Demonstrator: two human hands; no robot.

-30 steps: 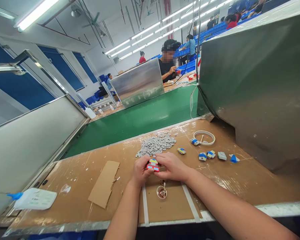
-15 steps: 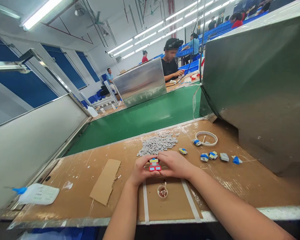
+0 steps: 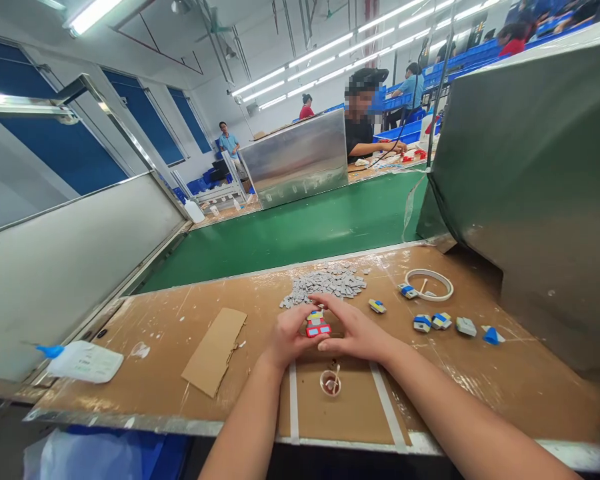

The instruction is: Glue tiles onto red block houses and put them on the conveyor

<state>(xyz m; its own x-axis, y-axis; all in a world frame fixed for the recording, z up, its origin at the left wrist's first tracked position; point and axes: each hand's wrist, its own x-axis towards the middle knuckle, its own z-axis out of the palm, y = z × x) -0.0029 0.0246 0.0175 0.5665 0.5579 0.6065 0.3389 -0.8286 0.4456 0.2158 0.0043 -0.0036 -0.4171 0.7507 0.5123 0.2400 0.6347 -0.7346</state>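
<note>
Both my hands meet over the brown worktop, gripping one small toy part (image 3: 317,326) that is red with blue, yellow and white on it. My left hand (image 3: 286,339) pinches its left side with curled fingers. My right hand (image 3: 356,331) closes over its right side, fingers arched above it. Just behind them lies a heap of small grey pieces (image 3: 326,283). Below my hands a small round cup (image 3: 331,383) with a stick in it sits on a taped cardboard mat (image 3: 347,410).
Several blue-yellow toy parts (image 3: 431,321) and a white tape ring (image 3: 429,284) lie to the right. A cardboard strip (image 3: 215,350) and a glue bottle (image 3: 83,361) lie left. A green conveyor (image 3: 300,230) runs behind, a metal hood (image 3: 530,173) stands right. Other people work beyond.
My hands keep hold of the toy part and have turned it slightly. The camera has tilted and shifted, so everything sits a little further right in view.
</note>
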